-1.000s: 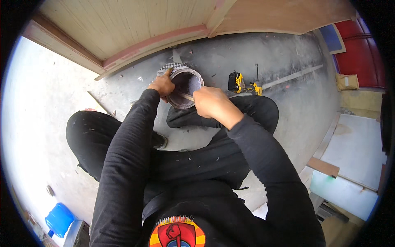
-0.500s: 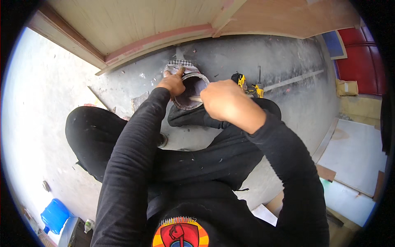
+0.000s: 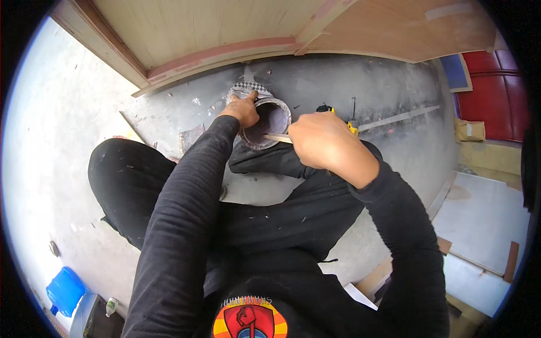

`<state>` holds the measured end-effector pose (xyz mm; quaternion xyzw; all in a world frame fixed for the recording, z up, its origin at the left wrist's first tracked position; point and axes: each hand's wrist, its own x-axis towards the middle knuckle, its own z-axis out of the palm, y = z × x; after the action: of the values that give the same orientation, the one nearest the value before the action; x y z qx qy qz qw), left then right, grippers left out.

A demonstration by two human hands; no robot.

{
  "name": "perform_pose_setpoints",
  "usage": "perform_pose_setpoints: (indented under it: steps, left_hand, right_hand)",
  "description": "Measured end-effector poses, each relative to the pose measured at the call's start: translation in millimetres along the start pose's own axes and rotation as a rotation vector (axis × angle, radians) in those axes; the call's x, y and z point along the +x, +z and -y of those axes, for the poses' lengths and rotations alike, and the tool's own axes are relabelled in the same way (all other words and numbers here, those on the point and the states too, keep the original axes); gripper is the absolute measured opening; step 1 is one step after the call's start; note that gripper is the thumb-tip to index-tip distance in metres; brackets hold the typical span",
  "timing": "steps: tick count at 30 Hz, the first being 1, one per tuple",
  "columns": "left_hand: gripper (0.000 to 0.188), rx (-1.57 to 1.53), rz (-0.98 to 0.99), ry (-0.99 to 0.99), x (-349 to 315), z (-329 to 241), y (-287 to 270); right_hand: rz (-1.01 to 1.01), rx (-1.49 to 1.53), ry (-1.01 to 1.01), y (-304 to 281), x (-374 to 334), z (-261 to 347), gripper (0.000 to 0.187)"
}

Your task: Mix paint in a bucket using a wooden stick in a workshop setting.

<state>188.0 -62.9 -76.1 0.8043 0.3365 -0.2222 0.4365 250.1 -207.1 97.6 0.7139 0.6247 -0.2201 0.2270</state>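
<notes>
A round, open container [image 3: 289,114] lies tilted between my legs, its mouth facing me and greyish-purple residue coating the inside. My left hand [image 3: 243,109] clasps its left rim, with a finger stretched toward the black-and-white checkered band [image 3: 251,87] at its far side. On the right, my right hand [image 3: 322,139] is closed around a flat, light wooden stick [image 3: 278,137]. The stick's tip reaches into the container near the lower inner wall. How far the right fingers wrap the stick is hidden by the back of the hand.
Yellow-and-black power tools [image 3: 353,127] stand beyond my right hand, partly covered. A large wooden panel [image 3: 225,28] borders the far side. White boards [image 3: 479,219] lie at right below a red padded piece [image 3: 487,98]. A blue water jug [image 3: 66,290] is at lower left.
My right hand has shifted right and slightly nearer, exposing more of the stick and covering more of the power tools. My left hand still grips the container.
</notes>
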Motion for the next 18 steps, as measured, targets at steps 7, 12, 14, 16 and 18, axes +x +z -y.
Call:
perform_pose_setpoints:
  steps: [7,12,14,16,18]
  left_hand:
    - [0.072,0.057,-0.090,0.086,9.9,1.2,8.5]
    - [0.061,0.200,-0.076,0.153,17.7,7.8,9.1]
    - [0.057,0.176,-0.106,0.163,7.2,-6.6,-0.5]
    - [0.056,0.224,-0.061,0.188,17.9,-4.9,-4.0]
    - [0.055,0.269,-0.068,0.206,26.2,-4.8,0.6]
  right_hand:
    - [-0.097,0.108,0.132,75.9,67.7,-0.9,0.014]
    - [-0.074,-0.031,-0.035,12.3,16.6,1.2,0.014]
    - [-0.061,-0.044,-0.027,3.0,-5.4,-4.0,0.014]
    - [-0.092,-0.061,-0.047,1.3,-11.7,0.4,0.014]
    - [-0.040,-0.082,-0.020,15.9,1.3,5.9,0.015]
